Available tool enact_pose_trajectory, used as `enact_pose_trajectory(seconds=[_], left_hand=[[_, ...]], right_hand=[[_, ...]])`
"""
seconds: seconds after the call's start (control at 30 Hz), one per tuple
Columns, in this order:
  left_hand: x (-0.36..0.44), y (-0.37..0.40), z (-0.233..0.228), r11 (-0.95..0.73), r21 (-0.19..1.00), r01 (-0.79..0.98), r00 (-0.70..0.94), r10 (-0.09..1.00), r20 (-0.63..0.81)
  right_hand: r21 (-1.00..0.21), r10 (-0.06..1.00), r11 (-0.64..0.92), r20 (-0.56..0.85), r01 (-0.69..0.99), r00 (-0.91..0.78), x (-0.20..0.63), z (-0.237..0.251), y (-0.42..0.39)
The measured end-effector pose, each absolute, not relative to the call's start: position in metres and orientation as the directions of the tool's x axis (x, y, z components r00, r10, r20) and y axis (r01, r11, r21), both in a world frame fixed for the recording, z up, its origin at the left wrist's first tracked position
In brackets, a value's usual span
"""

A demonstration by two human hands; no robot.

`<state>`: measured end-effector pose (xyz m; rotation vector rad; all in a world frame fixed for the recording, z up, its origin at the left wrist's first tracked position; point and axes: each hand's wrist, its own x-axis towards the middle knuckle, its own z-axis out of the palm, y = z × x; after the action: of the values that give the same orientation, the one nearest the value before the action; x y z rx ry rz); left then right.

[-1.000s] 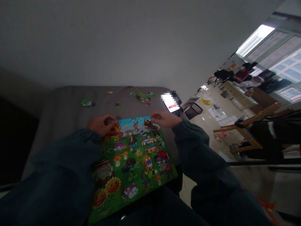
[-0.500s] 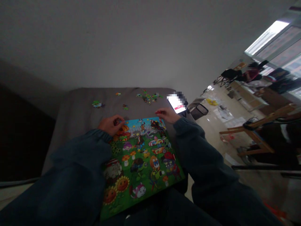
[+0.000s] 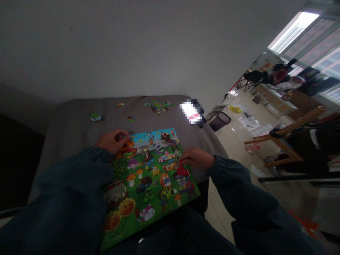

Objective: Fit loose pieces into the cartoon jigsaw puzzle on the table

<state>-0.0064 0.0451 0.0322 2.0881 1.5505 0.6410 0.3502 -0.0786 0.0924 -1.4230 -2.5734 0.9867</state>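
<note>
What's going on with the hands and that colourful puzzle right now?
Left hand curled at the puzzle top-left corner. Right hand on its right edge. Loose pieces and a lit phone beyond, apart.

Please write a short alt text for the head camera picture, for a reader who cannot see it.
A person in dark sleeves works on a colourful cartoon jigsaw puzzle on a grey table: the left hand rests at its far left corner, the right hand at its right edge. Loose puzzle pieces and a lit phone lie farther back.
</note>
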Motion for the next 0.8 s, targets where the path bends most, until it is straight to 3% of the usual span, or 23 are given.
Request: enact_pose_trajectory(seconds=[0.27,0.53,0.7,0.8], left_hand=[[-0.008,0.048,0.026,-0.247,0.611,0.752,0.244,0.966,0.090],[-0.007,0.048,0.026,-0.235,0.613,0.755,0.229,0.969,0.090],[-0.007,0.047,0.025,-0.233,0.615,0.753,0.224,0.970,0.094],[-0.007,0.047,0.024,-0.236,0.617,0.751,0.224,0.970,0.099]], right_hand=[[-0.626,0.708,0.334,-0.327,0.705,-0.625,0.362,0.091,-0.099],[-0.669,0.828,0.208,-0.268,0.714,-0.493,0.364,0.081,-0.115],[-0.815,0.894,-0.030,-0.280,0.579,-0.349,0.361,0.072,-0.140],[-0.803,0.931,-0.088,-0.277,0.590,-0.238,0.356,0.066,-0.154]])
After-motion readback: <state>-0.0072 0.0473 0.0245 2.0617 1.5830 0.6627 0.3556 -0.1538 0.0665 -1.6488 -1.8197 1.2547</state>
